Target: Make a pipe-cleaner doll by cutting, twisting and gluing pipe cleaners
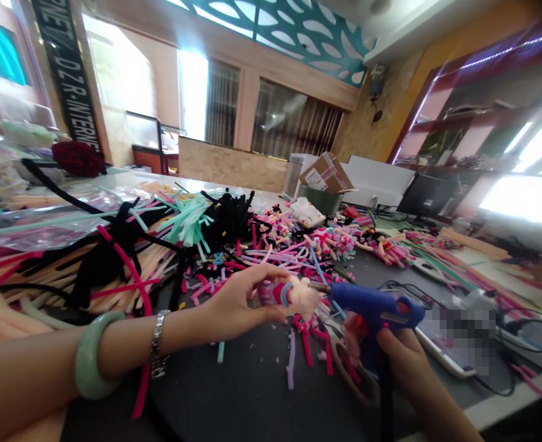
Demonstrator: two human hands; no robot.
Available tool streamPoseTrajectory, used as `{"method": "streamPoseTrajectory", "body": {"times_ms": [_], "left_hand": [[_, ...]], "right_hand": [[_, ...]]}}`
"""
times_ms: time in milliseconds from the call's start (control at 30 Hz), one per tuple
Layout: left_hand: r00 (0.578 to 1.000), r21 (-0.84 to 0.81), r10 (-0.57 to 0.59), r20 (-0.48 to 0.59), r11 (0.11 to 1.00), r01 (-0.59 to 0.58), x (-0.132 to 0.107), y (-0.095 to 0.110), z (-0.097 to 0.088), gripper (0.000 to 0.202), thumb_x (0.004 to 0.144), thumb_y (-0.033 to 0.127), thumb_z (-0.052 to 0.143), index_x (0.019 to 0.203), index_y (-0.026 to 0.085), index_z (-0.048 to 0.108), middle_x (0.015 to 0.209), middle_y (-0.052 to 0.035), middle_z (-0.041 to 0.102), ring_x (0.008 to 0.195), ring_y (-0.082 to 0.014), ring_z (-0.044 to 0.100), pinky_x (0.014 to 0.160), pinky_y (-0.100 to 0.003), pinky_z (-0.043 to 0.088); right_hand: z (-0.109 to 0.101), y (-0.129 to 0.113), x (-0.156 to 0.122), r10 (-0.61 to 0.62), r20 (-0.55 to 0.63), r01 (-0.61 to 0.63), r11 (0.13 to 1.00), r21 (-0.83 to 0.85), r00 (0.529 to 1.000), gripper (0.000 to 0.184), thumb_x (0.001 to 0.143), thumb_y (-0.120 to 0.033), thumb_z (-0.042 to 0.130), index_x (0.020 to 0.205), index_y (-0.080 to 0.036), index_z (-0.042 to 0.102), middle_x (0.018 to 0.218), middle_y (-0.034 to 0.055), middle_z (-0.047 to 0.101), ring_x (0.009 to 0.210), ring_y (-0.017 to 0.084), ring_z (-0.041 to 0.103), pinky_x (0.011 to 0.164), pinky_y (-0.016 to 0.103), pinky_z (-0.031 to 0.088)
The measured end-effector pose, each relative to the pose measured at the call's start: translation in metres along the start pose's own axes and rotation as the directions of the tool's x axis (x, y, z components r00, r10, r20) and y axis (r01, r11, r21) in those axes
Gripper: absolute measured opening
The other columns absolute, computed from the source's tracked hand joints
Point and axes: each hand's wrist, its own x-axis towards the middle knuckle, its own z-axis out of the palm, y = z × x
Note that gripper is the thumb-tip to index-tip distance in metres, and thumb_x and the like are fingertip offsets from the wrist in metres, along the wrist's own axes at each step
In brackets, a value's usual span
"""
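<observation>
Reading the near field from my console: what does the left hand point(240, 301) hold?

Its thumb and fingers are closed in a pinch on a small pipe-cleaner figure point(275, 294), pink and blue, topped by a peach pompom point(304, 298). That wrist carries a silver bracelet watch point(159, 344), and the forearm a jade bangle point(93, 356).

And the right hand point(402, 362)?

I read its fingers point(390, 347) as curled shut around the grip of a blue hot glue gun point(376, 310), with the nozzle just beside the pompom. I cannot tell whether the trigger is pressed.

State of the work?

One figure is in hand. A heap of bent, twisted chenille pieces point(307, 242) lies across the dark worktop point(252, 393), and these look already shaped. Unshaped stock remains: a teal stem bundle point(190, 224), a black stem bundle point(228, 218), and pink and peach stems point(13, 288) on the left.

Anything farther out?

To the right lies a tablet point(436, 334), partly pixelated. Beyond the table I see a cardboard carton point(326, 173) and a dark monitor point(425, 193).
</observation>
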Motion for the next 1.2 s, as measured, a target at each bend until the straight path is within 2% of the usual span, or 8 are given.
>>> {"method": "streamPoseTrajectory", "body": {"times_ms": [500, 900, 1200], "left_hand": [[0.992, 0.056, 0.1, -0.071, 0.994, -0.096, 0.0003, -0.0023, -0.0004, 0.05, 0.071, 0.024, 0.075, 0.115, 0.021, 0.053, 0.111, -0.007, 0.058, 0.103, -0.0212, 0.056, 0.091, -0.034, 0.044], [0.999, -0.048, 0.017, -0.041, 0.999, -0.019, 0.0001, -0.0007, 0.0008, 0.05, 0.072, 0.025, 0.073, 0.116, 0.019, 0.051, 0.114, -0.0087, 0.056, 0.105, -0.0231, 0.056, 0.089, -0.036, 0.045], [0.998, -0.149, -0.042, -0.04, 0.988, 0.035, 0.0012, -0.0002, 0.0026, 0.049, 0.072, 0.023, 0.073, 0.116, 0.019, 0.05, 0.112, -0.0076, 0.057, 0.108, -0.0221, 0.054, 0.093, -0.035, 0.043]], "right_hand": [[0.0006, -0.0007, 0.0007, -0.002, 0.012, 0.002, 1.0, 0.025, 1.0, 0.04, 0.076, -0.052, 0.064, 0.094, -0.016, 0.064, 0.067, 0.0064, 0.066, 0.057, 0.018, 0.061, 0.047, 0.025, 0.046], [0.0023, -0.0008, 0.002, -0.014, 0.006, 0.014, 0.999, 0.05, 1.0, 0.035, 0.077, -0.049, 0.064, 0.092, -0.018, 0.064, 0.066, 0.0045, 0.065, 0.055, 0.016, 0.061, 0.047, 0.023, 0.046], [0.0019, -0.0028, -0.0001, -0.008, -0.018, 0.008, 1.0, 0.01, 1.0, 0.04, 0.075, -0.052, 0.065, 0.092, -0.016, 0.064, 0.067, 0.0056, 0.065, 0.056, 0.017, 0.061, 0.049, 0.026, 0.048]]}}
